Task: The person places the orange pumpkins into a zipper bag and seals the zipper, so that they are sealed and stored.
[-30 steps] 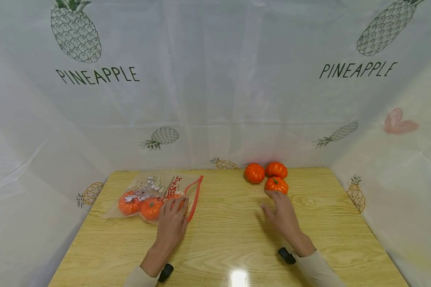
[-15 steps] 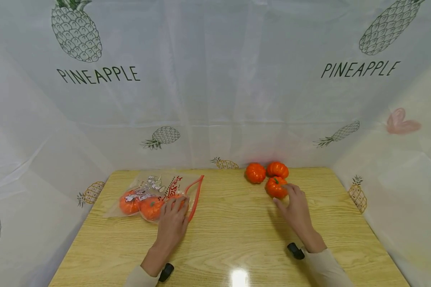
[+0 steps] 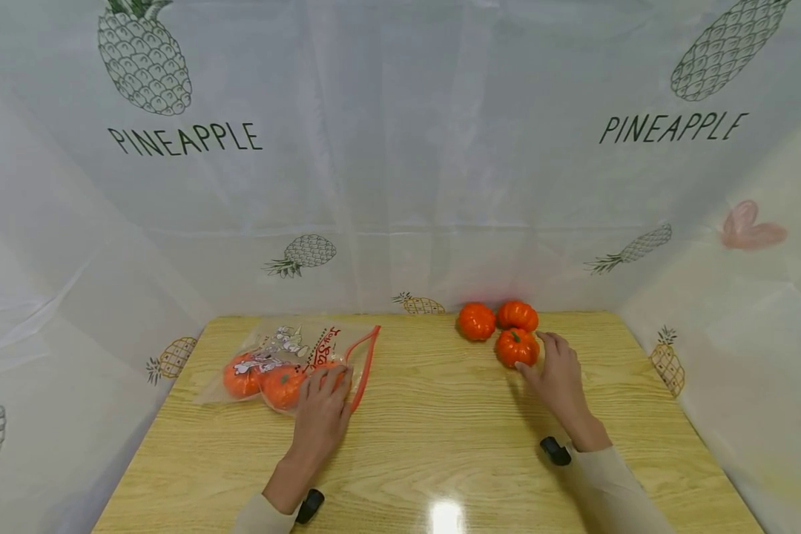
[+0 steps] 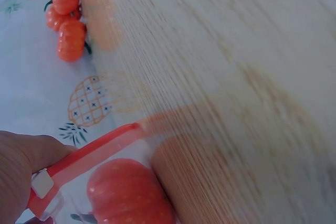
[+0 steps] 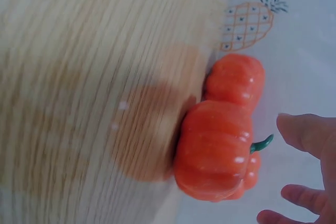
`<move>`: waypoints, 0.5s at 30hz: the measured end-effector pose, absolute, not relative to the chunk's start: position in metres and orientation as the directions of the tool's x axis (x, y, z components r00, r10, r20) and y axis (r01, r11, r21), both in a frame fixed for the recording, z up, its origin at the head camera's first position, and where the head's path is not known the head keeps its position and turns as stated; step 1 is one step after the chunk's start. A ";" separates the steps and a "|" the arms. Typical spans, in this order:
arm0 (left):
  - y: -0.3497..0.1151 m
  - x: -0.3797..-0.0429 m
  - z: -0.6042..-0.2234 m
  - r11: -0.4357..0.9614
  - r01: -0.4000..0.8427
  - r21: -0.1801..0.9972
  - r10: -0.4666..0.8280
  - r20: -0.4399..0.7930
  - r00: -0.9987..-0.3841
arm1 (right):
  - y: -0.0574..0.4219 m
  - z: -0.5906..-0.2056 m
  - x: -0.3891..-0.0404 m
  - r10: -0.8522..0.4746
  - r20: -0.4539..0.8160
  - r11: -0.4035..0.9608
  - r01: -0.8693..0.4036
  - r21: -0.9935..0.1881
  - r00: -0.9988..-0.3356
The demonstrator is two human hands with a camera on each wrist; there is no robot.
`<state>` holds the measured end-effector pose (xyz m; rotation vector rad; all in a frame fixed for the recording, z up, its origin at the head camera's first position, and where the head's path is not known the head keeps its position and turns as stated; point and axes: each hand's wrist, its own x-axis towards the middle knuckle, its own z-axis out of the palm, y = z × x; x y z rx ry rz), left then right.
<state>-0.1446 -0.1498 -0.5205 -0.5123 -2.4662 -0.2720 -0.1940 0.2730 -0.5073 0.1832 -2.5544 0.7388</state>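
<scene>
My left hand holds the red-edged, open side of a clear printed zip bag. In the left wrist view the thumb lies against the red strip, beside a white slider. Inside the bag lie small orange toy pumpkins; one is partly hidden under the fingers. At the right, my right hand is spread beside the nearest of three loose pumpkins. The right wrist view shows a gap between the fingers and that pumpkin's green stem.
Two other pumpkins stand behind the nearest one, a left one and a right one, close to the back curtain. The wooden table is enclosed by pineapple-printed cloth at its back and sides.
My right hand has shifted right and slightly back, from in front of the nearest pumpkin to its right side, uncovering it. The left hand stays on the bag.
</scene>
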 end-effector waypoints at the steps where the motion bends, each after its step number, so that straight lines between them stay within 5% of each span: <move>1: -0.150 -0.145 -0.521 0.904 0.420 0.078 0.296 0.595 -0.747 | 0.274 -0.508 -0.195 0.006 0.456 0.850 -0.236 -0.472 -0.890; 15: -0.150 -0.144 -0.521 0.905 0.416 0.085 0.295 0.580 -0.760 | 0.280 -0.512 -0.211 0.022 0.234 0.880 -0.093 -0.466 -0.972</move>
